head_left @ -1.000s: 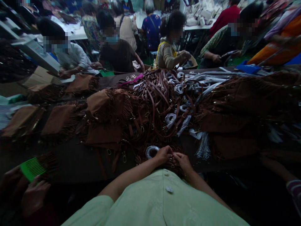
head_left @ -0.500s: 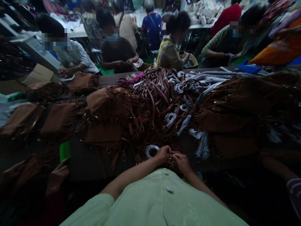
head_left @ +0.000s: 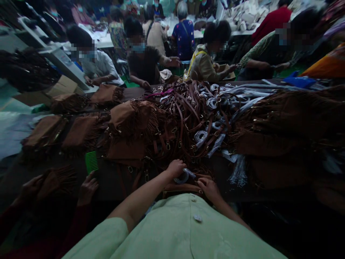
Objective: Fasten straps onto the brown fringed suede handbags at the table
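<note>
My left hand (head_left: 176, 168) is closed at the wrapped white coil (head_left: 182, 177), its fingers gripping the plastic-wrapped roll near my body. To the right, my right hand (head_left: 207, 185) pinches something small at the edge of a brown fringed bag (head_left: 181, 187); what it pinches is too dark to make out. The bag lies at the table edge against my green shirt, with small metal fittings on it. Just beyond my hands spreads a heap of brown straps (head_left: 185, 108) with metal clasps and further wrapped coils.
Brown fringed bags (head_left: 126, 115) are piled left and right on the dark table. At the left, a co-worker's hand (head_left: 88, 187) holds a green comb (head_left: 91, 162). White thin strands (head_left: 238, 172) hang right of my hands. Several people sit across the table.
My hands have moved apart; my left hand has shifted left onto the white coil. More of the bag's edge shows. The view has swung left, and a person opposite has stretched out an arm.
</note>
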The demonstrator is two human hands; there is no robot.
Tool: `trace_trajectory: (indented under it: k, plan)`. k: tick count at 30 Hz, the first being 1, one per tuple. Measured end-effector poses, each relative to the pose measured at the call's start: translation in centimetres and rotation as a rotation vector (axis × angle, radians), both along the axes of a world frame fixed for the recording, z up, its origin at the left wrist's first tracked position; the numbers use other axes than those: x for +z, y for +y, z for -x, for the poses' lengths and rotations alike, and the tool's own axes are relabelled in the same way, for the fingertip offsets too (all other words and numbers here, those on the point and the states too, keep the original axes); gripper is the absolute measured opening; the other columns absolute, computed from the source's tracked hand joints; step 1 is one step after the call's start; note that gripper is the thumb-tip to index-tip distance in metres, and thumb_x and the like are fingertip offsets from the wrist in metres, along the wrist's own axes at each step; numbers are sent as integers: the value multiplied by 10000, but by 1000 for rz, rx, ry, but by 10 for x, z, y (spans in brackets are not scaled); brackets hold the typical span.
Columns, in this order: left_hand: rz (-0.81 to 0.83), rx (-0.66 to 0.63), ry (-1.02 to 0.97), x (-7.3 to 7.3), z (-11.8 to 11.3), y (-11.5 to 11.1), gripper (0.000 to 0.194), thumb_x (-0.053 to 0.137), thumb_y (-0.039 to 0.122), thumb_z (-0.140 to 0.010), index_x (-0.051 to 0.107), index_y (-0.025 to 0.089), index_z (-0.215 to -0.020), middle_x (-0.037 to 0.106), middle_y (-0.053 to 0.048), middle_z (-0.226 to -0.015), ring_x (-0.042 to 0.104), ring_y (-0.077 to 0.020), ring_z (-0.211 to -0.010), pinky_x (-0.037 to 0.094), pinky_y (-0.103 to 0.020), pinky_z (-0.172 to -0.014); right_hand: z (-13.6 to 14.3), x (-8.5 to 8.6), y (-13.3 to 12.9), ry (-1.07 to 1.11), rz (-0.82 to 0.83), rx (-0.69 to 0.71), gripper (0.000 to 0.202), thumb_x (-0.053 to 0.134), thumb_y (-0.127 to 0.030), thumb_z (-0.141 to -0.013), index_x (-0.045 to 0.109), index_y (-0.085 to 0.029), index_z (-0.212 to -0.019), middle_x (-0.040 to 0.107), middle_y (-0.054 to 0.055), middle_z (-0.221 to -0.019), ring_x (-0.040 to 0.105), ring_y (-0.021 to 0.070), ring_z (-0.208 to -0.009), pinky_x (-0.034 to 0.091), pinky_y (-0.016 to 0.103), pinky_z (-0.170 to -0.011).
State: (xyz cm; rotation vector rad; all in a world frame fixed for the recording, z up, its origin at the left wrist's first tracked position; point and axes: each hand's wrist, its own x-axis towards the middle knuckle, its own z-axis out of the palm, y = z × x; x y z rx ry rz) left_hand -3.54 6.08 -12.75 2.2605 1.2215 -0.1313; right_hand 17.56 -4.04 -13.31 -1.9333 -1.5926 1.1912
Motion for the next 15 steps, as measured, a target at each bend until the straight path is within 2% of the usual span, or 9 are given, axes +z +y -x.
trace_trajectory:
  k: [4,7,9,12,13,15]
  plan:
    - [-115,17,-134,30,-18,-16,190,552,219,-789,606,186,-968,553,-93,-978,466,-231,-1007,381,-341,-882,12,12,4,-198,-230,1,534,530,-459,-787,510,-183,-1244,575,107,-1133,553,217,-1005,416,311,-861]
    - [-137,27,-268,53,-29,-26,233,565,251,-796,577,194,-1021,540,-72,-1017,458,-219,-1026,372,-330,-915,17,21,9,-258,-265,54,484,482,-469,-823,516,-191,-1218,575,96,-1086,568,205,-918,428,302,-798]
    - [-113,79,-358,61,-27,-32,331,599,298,-784,545,207,-1097,523,-62,-1084,453,-210,-1058,367,-318,-937,15,24,12,-257,-250,38,407,413,-449,-860,569,-185,-1127,593,88,-1019,571,198,-876,429,296,-769]
    - [-63,219,-426,55,-9,-45,481,645,364,-750,497,217,-1183,501,-60,-1163,458,-198,-1082,375,-303,-938,7,25,14,-196,-258,-25,406,364,-437,-874,596,-168,-1071,607,100,-1015,564,204,-912,425,302,-802]
    - [-32,236,-409,49,0,-51,472,659,362,-737,515,219,-1163,513,-56,-1149,467,-196,-1074,380,-299,-930,4,25,13,-166,-264,-52,424,365,-451,-870,599,-159,-1070,612,108,-1025,561,212,-928,421,312,-822]
    - [54,183,-323,34,16,-66,408,702,324,-690,582,228,-1068,552,-42,-1082,489,-200,-1044,389,-298,-910,-1,25,12,-79,-263,-105,467,387,-496,-851,606,-147,-1070,627,119,-1025,561,229,-937,420,330,-840]
